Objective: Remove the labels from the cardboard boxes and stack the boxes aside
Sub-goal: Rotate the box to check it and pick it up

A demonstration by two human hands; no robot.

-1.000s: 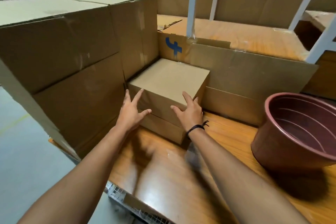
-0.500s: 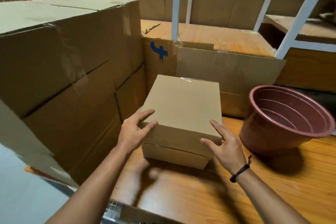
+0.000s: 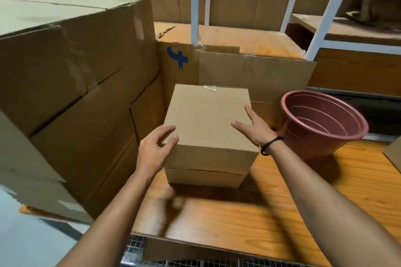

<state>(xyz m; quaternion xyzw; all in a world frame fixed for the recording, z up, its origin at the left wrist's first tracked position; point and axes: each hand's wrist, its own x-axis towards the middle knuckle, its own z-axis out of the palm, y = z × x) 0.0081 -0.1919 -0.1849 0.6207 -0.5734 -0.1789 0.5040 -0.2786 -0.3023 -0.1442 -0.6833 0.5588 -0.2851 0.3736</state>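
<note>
Nearest, bare wooden table [image 3: 227,223]; both forearms reach out over it. Left hand [image 3: 155,149] grips the near-left corner of the upper box [image 3: 206,119], fingers curled round the edge, thumb on the top face. Right hand [image 3: 253,128] lies spread on the top at its right edge, fingers straight and thumb pointing inward; the lower fingers are hidden, so I cannot tell whether they hook down the side. Upper box sits squarely on a shallower lower box [image 3: 204,178], mid-table, just beside the big cartons [image 3: 71,84] on the left. No label shows on the top or front face, only a scrap of clear tape [image 3: 209,87] at the far edge. Judgement: light, probably empty; stiff at corners and edges, top panel likely to give under a flat press; dry matte card, not slippery. Best held by opposite side walls low down, palms squeezing inward. Red-brown pot [image 3: 323,121] stands close on the right and could be knocked. Behind, a flat cardboard sheet [image 3: 256,73], then white rack posts [image 3: 194,2].
</note>
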